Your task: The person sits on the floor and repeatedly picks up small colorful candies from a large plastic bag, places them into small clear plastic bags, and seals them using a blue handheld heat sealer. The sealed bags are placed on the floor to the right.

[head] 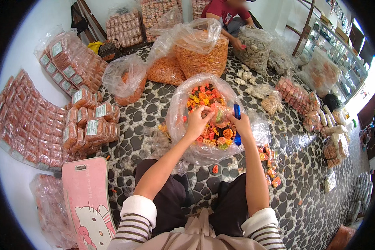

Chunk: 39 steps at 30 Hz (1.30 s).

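Before me a large clear plastic bag (178, 103) lies wide open, full of red, orange, yellow and dark snack pieces (228, 133). Over it, my left hand (200, 120) has its thumb and fingertips together at the left edge of a small clear plastic packet (219, 114) with colourful pieces inside. My right hand (242, 125) holds the packet's right side and also has a blue tool (237, 125), perhaps a stapler, upright in the palm. One loose red piece (215, 169) lies on the floor near my knees.
Filled packets (271, 162) lie right of the bag. Bags of orange snacks (203, 56) stand beyond it. Stacked labelled packs (95, 128) and a pink folding table (86, 193) are at left. A person in a red shirt (226, 14) sits behind a sack (254, 47). A glass cabinet (337, 56) stands far right.
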{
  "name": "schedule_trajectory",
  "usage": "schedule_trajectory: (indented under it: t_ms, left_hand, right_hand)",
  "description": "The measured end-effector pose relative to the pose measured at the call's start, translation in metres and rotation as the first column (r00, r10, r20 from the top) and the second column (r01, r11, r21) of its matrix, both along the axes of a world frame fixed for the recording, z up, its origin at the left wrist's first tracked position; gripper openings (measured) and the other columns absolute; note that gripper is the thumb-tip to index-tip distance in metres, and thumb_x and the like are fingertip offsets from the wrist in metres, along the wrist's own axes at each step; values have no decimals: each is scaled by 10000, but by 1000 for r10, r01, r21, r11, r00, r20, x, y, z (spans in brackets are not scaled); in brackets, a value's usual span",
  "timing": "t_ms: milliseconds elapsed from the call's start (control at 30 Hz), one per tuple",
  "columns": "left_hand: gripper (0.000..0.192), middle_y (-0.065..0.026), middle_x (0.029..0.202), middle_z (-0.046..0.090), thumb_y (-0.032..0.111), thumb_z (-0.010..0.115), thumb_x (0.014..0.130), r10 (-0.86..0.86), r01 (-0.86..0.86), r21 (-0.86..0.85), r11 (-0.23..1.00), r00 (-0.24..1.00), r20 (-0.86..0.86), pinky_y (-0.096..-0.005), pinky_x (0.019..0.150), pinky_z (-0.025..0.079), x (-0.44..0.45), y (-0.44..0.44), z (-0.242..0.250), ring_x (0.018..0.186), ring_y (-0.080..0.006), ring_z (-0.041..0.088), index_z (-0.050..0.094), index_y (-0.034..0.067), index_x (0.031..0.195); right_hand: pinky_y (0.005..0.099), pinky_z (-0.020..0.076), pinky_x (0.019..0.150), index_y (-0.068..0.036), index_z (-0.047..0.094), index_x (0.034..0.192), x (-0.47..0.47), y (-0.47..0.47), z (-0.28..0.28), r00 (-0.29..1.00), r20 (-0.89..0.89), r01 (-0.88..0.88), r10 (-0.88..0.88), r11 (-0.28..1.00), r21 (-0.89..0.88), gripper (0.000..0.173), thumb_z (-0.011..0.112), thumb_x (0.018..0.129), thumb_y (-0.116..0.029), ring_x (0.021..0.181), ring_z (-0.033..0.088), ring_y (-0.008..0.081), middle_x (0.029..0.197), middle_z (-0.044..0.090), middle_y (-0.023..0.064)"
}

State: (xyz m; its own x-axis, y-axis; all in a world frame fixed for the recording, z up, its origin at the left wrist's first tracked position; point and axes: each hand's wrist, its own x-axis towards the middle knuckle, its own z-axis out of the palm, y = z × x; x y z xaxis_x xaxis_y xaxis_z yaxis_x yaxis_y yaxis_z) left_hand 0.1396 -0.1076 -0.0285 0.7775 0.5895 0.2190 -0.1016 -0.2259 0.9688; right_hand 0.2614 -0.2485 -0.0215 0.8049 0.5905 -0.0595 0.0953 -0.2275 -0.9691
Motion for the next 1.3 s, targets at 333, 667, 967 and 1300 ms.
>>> schedule_trajectory:
  t_ms: [333,667,967,1300]
  left_hand:
    - [135,-68,821,597,106,643,800,141,-198,484,852,978,151,-280,660,464,-10,-3,18,710,-161,592,568,14,865]
    - [99,-25,792,599,99,566,866,234,-285,280,917,951,202,-239,627,454,-51,27,24,701,-88,565,532,30,928]
    - [182,-84,843,628,186,573,859,439,-170,543,822,797,-415,-290,665,472,-184,104,-54,766,-173,614,549,40,965]
    - [766,-244,1304,302,483,597,810,337,-325,89,942,907,-252,-399,1008,276,-92,31,-88,1231,-326,315,286,-12,1304]
  right_hand:
    - [260,422,495,7,631,858,-3,1,-4,1000,16,-22,21,999,38,200,661,782,-175,517,532,105,616,578,31]
    - [338,457,594,-1,580,919,-19,-3,6,921,390,11,-10,1000,-2,209,616,805,-173,634,608,235,734,624,142]
    - [436,429,711,39,558,907,-45,4,5,773,574,-104,272,946,-308,220,602,796,-146,815,575,386,817,597,222]
    - [369,452,552,-50,586,965,66,-91,-68,971,133,229,-197,921,-315,248,569,761,-191,659,586,201,712,584,107]
